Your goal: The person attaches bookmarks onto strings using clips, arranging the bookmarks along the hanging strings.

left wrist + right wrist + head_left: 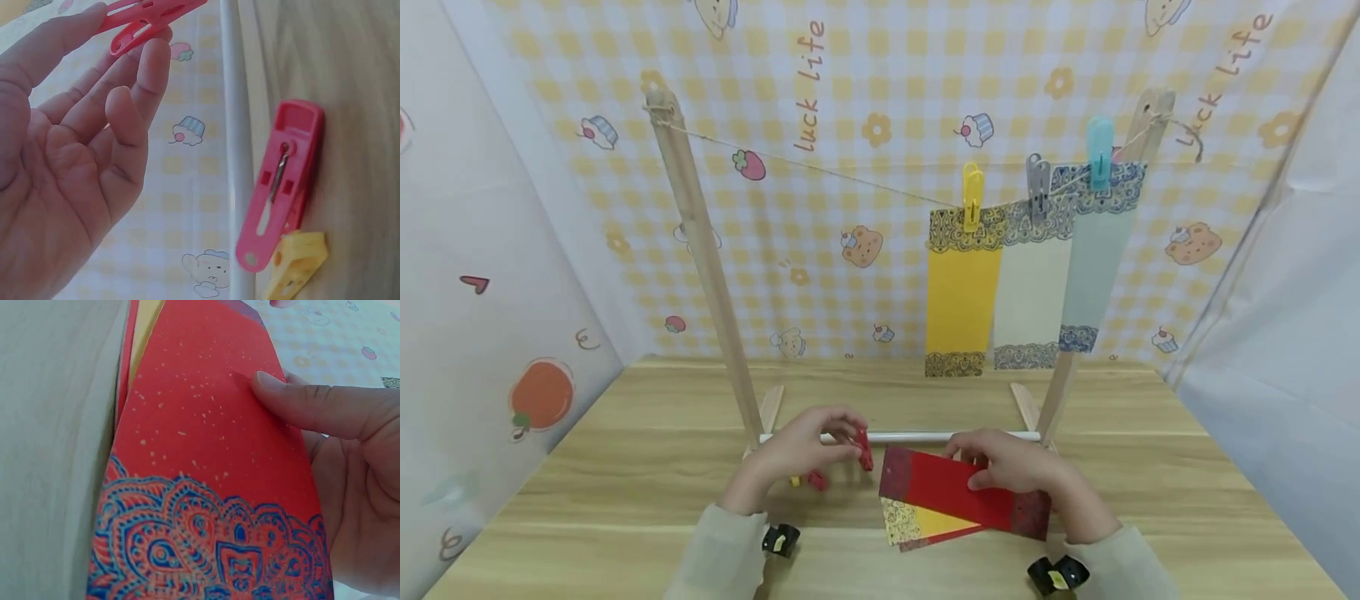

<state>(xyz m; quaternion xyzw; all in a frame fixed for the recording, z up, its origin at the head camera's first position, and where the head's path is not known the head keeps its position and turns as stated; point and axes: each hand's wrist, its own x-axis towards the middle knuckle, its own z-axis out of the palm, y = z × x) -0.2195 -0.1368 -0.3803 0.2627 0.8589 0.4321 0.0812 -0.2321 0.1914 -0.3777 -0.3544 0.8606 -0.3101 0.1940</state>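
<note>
My left hand (812,442) pinches a red clothespin (865,450) between thumb and fingers, just left of the cards. In the left wrist view this clothespin (150,15) is partly cut off at the top. With thumb on top, my right hand (1007,462) grips a red card (943,479) with patterned ends. Below that card lie a yellow card (934,523) and another red card (928,542), mostly covered. Another red clothespin (281,187) and a yellow clothespin (297,265) rest on the table under my left wrist.
A string (850,177) spans two wooden posts (703,250). Clipped on its right half hang a yellow card (962,300), a cream card (1032,296) and a pale green card (1097,267). A white bar (917,437) joins the posts low down, behind my hands.
</note>
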